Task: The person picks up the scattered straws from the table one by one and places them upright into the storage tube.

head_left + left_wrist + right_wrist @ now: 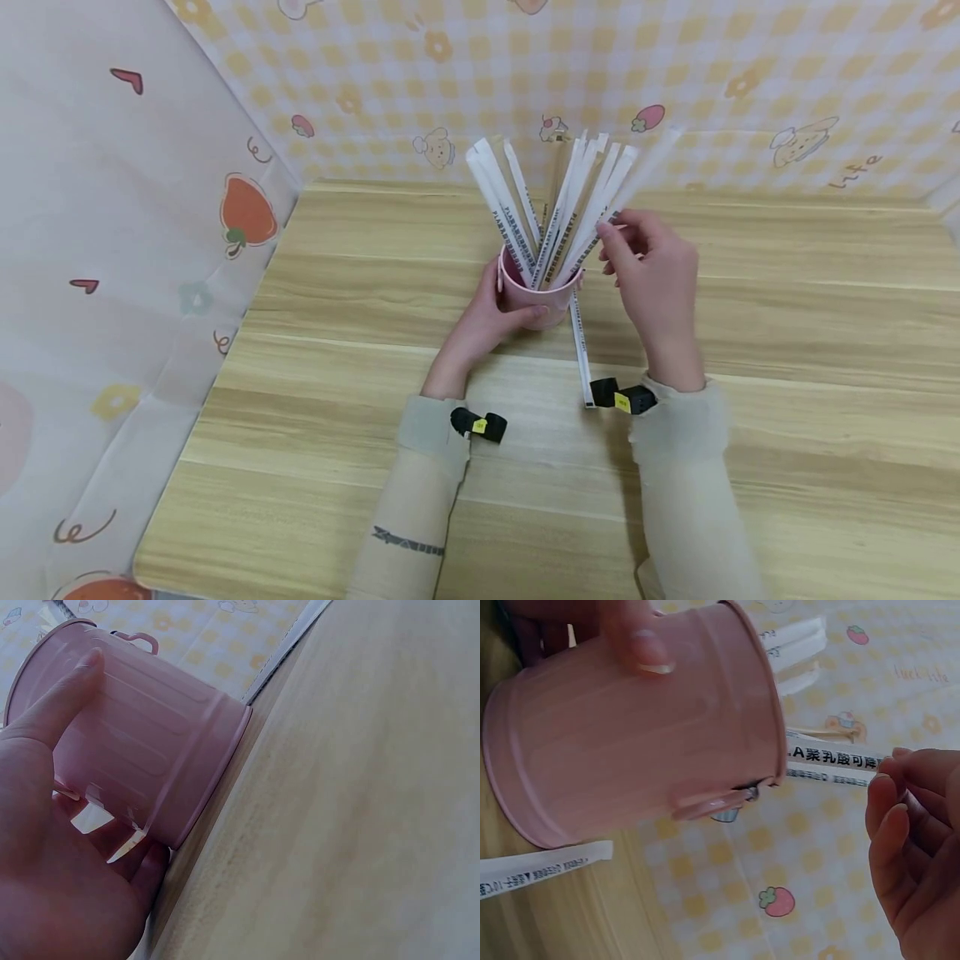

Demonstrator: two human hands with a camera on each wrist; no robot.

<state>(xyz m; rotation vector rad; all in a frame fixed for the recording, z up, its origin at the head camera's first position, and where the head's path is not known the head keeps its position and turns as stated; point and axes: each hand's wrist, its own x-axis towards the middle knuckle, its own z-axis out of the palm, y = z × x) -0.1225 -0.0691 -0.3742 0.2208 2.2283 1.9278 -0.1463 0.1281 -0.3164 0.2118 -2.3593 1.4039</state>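
A small pink bucket (553, 307) stands on the table, full of paper-wrapped straws (517, 200), most white and some brown. My left hand (480, 327) grips the bucket from the left; its thumb lies along the front wall, as the left wrist view also shows. My right hand (663, 275) pinches a white wrapped straw (832, 756) between thumb and fingers at the bucket's right rim. That straw's upper end looks blurred in the head view; its lower end is hidden in the bucket. Another white wrapped straw (580, 350) lies on the table, right of the bucket's base.
The wood-grain table (322, 400) meets a yellow checked backdrop (360, 75) just behind the bucket. A white patterned sheet (150, 250) borders its left side. Small black cameras (480, 425) are strapped at both sleeve cuffs.
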